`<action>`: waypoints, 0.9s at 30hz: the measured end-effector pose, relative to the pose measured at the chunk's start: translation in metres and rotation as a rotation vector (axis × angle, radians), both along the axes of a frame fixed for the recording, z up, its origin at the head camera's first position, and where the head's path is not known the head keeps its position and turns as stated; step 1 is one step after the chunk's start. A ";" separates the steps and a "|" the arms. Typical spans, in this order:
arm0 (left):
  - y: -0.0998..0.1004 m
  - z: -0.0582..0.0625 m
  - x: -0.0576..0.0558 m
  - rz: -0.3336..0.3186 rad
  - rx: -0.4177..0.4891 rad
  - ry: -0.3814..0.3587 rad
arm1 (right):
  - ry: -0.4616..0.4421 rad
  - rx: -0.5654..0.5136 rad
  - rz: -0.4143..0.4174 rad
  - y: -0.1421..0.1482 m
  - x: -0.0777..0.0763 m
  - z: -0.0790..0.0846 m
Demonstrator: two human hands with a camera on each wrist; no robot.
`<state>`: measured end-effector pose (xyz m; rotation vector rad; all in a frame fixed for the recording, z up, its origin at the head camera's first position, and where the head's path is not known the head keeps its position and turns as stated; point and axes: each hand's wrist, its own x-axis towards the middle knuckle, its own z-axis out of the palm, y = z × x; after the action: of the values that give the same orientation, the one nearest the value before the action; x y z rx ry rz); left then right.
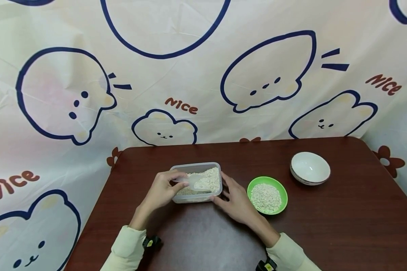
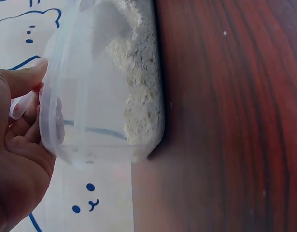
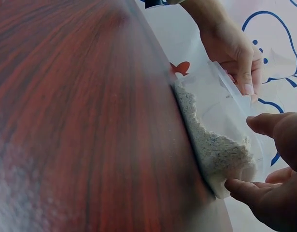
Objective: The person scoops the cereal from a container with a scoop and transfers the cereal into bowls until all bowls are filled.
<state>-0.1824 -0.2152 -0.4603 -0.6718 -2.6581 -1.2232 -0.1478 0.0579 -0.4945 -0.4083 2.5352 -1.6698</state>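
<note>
On a dark reddish-brown, wood-grained surface, a clear rectangular plastic container holds pale flakes. At its nine o'clock, the left hand pinches a translucent plastic scoop within the rim; at four, the right hand — thumb and fingers apart — touches its end. Round bowls — one green, flake-filled, one white — sit toward three o'clock.

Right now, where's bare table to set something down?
Right of the green bowl, in front of the white bowl; also in front of the container, between the sleeves. It's crowded at the container: left hand over it, right hand between it and the green bowl.
</note>
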 end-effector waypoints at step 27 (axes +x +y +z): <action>-0.033 -0.004 0.009 0.134 0.173 0.092 | 0.067 0.081 -0.020 0.015 0.006 0.023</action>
<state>-0.1735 -0.2484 -0.4643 -0.5019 -2.4443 -1.3319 -0.1417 0.0732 -0.4717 -0.4418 2.6529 -1.5788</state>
